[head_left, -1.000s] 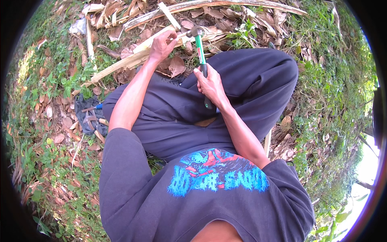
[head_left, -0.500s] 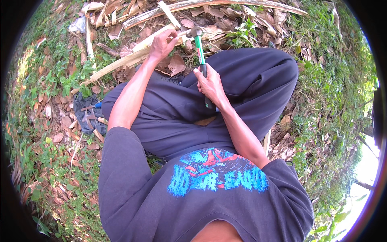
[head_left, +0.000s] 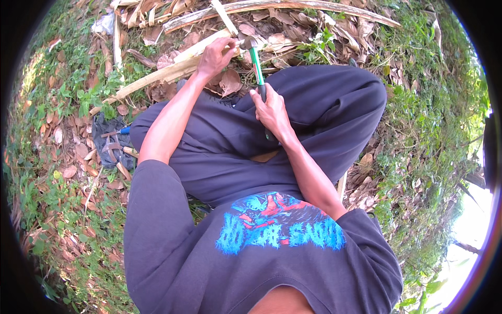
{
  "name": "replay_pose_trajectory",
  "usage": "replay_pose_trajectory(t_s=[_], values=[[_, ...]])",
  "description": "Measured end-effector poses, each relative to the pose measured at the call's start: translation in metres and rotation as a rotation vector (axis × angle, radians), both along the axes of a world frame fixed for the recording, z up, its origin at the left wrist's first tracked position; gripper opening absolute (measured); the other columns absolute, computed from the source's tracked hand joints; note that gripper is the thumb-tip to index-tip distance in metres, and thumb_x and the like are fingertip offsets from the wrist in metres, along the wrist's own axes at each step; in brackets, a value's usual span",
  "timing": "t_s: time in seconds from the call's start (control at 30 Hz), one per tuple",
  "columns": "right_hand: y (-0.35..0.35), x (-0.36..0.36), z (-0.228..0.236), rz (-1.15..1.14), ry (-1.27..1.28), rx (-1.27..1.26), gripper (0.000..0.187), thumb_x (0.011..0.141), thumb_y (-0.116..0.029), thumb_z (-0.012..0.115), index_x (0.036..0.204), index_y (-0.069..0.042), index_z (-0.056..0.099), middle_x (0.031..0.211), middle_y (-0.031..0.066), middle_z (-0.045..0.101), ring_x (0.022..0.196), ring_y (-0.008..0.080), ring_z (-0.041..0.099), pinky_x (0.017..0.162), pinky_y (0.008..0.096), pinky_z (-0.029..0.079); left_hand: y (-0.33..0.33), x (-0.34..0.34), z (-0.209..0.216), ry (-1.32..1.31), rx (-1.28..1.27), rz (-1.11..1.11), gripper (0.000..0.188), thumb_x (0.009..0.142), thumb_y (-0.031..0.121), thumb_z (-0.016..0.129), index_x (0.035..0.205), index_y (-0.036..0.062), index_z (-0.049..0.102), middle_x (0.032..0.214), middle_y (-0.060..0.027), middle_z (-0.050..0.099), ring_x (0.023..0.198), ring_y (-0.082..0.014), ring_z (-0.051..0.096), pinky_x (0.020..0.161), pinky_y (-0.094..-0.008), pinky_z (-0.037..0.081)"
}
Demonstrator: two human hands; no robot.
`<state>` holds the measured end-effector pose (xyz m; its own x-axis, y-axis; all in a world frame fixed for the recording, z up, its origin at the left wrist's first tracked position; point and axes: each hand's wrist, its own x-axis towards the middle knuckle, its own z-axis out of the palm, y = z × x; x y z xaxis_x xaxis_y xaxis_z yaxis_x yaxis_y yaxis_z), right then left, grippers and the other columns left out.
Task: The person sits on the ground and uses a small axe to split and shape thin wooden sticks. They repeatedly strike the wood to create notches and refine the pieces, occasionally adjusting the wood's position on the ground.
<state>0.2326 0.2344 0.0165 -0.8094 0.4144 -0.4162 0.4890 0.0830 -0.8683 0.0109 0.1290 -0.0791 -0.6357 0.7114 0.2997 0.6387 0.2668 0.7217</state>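
My right hand (head_left: pixel 272 109) is wrapped round the dark grip of a hammer (head_left: pixel 254 62) with a green shaft. The hammer's metal head is up beside the fingertips of my left hand (head_left: pixel 215 56), over the end of a pale strip of wood. My left hand's fingers are bent together in a pinch at that strip; what is between them is too small to tell. Under my left wrist runs a longer split wooden stick (head_left: pixel 151 80), slanting down to the left. A short pale stick (head_left: pixel 224 18) meets the wood near my left fingers.
A long curved strip of wood (head_left: pixel 282 6) lies along the far side among dry leaves. By my left knee, tools with a blue handle (head_left: pixel 124 130) rest on a dark cloth (head_left: pixel 107 125). A crumpled clear plastic bag (head_left: pixel 103 24) sits at the far left. My crossed legs fill the middle.
The hammer's head has shifted slightly left and down, closer to my left fingertips. My left hand has moved slightly right and keeps its pinch at the wood.
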Motion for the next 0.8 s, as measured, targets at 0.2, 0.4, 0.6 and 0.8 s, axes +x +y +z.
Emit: replay_pose_trajectory(t_s=[0.2, 0.4, 0.6, 0.8], values=[[-0.004, -0.001, -0.009, 0.029, -0.008, 0.085, 0.025, 0.100, -0.022, 0.059, 0.097, 0.002, 0.055, 0.065, 0.0233, 0.061, 0.059, 0.0393, 0.063, 0.056, 0.0459, 0.047, 0.001, 0.003, 0.000, -0.002, 0.050, 0.018, 0.019, 0.087, 0.016, 0.072, 0.098, 0.0014, 0.068, 0.097, -0.0141, 0.069, 0.093, -0.0310, 0.067, 0.085, -0.0395, 0.053], [-0.008, -0.006, -0.017, 0.067, 0.049, 0.165, 0.027, 0.100, -0.023, 0.058, 0.099, 0.003, 0.052, 0.074, 0.0299, 0.062, 0.076, 0.0504, 0.062, 0.063, 0.0534, 0.046, -0.002, 0.001, -0.001, 0.018, 0.034, 0.010, 0.020, 0.086, 0.017, 0.073, 0.097, 0.0009, 0.069, 0.096, -0.0145, 0.068, 0.091, -0.0320, 0.067, 0.082, -0.0405, 0.053], [-0.011, -0.013, -0.020, 0.131, 0.029, 0.315, 0.026, 0.100, -0.021, 0.057, 0.099, 0.004, 0.049, 0.078, 0.0326, 0.062, 0.080, 0.0533, 0.060, 0.065, 0.0570, 0.045, -0.002, -0.002, -0.007, 0.035, 0.066, -0.011, 0.018, 0.087, 0.014, 0.073, 0.097, -0.0006, 0.069, 0.094, -0.0132, 0.066, 0.087, -0.0302, 0.067, 0.077, -0.0382, 0.052], [-0.010, -0.014, -0.020, 0.130, 0.053, 0.360, 0.025, 0.101, -0.020, 0.056, 0.099, 0.004, 0.047, 0.077, 0.0340, 0.060, 0.080, 0.0541, 0.059, 0.064, 0.0582, 0.044, -0.003, -0.001, -0.003, 0.019, 0.050, 0.012, 0.015, 0.084, 0.015, 0.075, 0.091, 0.0023, 0.071, 0.089, -0.0107, 0.063, 0.081, -0.0281, 0.065, 0.072, -0.0388, 0.053]])
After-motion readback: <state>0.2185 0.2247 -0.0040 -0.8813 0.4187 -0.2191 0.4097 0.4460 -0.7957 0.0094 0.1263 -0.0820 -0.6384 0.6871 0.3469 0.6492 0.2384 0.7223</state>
